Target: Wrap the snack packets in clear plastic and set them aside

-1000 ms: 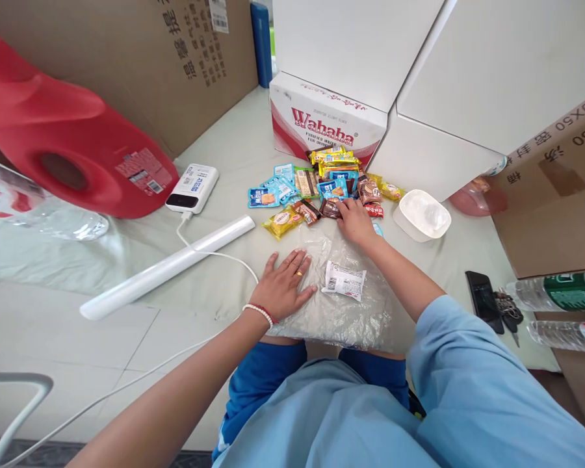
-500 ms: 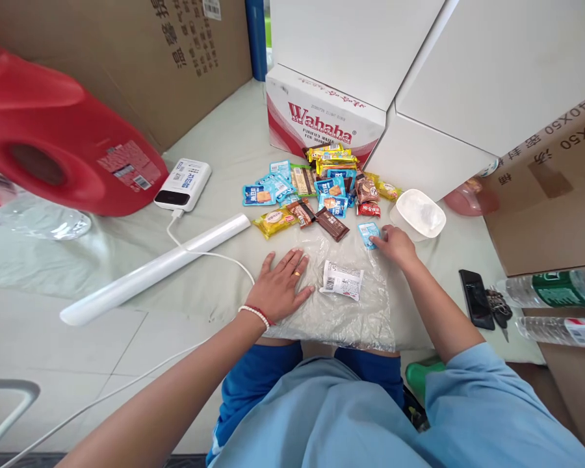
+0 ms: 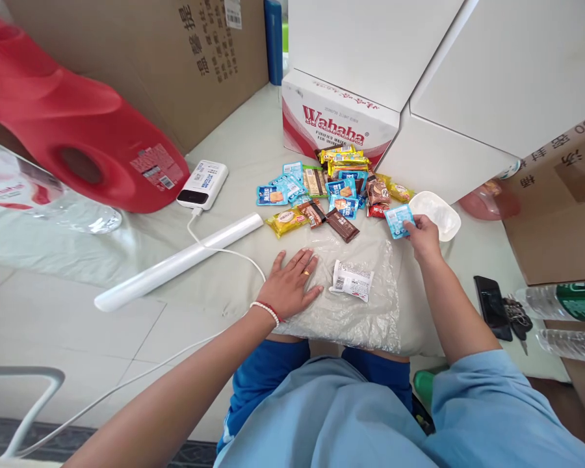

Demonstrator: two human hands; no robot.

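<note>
Pinching a small blue snack packet (image 3: pixel 398 220) at its near edge, right hand (image 3: pixel 424 236) lifts it just right of the snack pile; left hand (image 3: pixel 292 283) (fingers spread flat) pins a clear plastic bag (image 3: pixel 370 305). Such a shallow pinch could let it slip.

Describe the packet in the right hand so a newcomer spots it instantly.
Start at the red-and-white Wahaha box and the snack pile before it. Just right of the pile, beside the white plastic tub, the right hand pinches a small light-blue packet. It alone is lifted off the surface.
</note>
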